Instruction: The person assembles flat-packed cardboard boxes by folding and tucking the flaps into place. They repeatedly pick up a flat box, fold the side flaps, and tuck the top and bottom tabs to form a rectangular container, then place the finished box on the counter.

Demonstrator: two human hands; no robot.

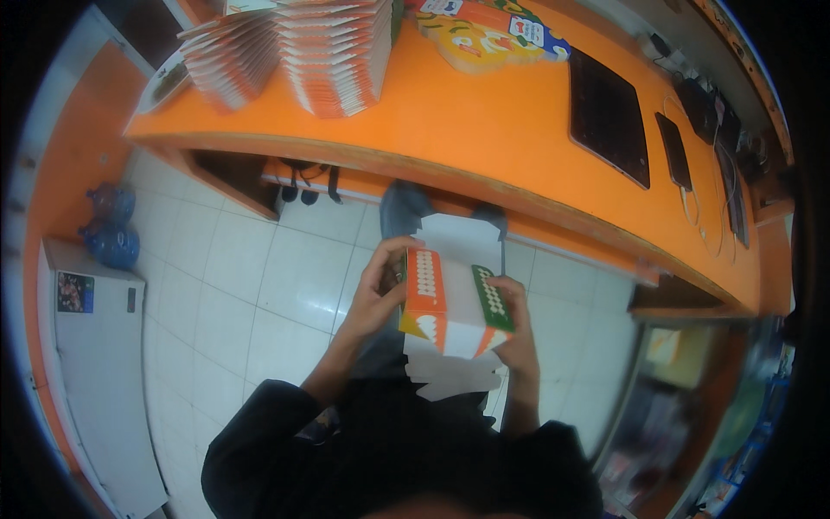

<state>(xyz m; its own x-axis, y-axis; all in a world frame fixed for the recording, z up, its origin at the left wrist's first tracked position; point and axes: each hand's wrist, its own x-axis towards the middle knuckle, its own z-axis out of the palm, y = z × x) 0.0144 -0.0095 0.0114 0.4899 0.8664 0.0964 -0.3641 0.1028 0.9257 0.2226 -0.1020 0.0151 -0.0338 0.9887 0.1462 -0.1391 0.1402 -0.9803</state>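
Between my hands, over my lap, is a cardboard box (461, 294) in orange, white and green, partly folded up. Its white end flaps stick out at the far side and the near side. My left hand (386, 281) grips the orange side wall, thumb toward me and fingers curled around it. On the green side, my right hand (513, 316) holds the other wall, with its fingers along the upper edge. Parts of the fingers of both hands are hidden behind the cardboard.
An orange table (467, 121) curves across ahead. On it are stacked flat cartons (333, 65), colourful printed cutouts (484, 39), a black tablet (608, 119) and a phone (672, 151) with a cable. A white cabinet (104, 363) stands left, with blue water bottles (112, 238) behind it.
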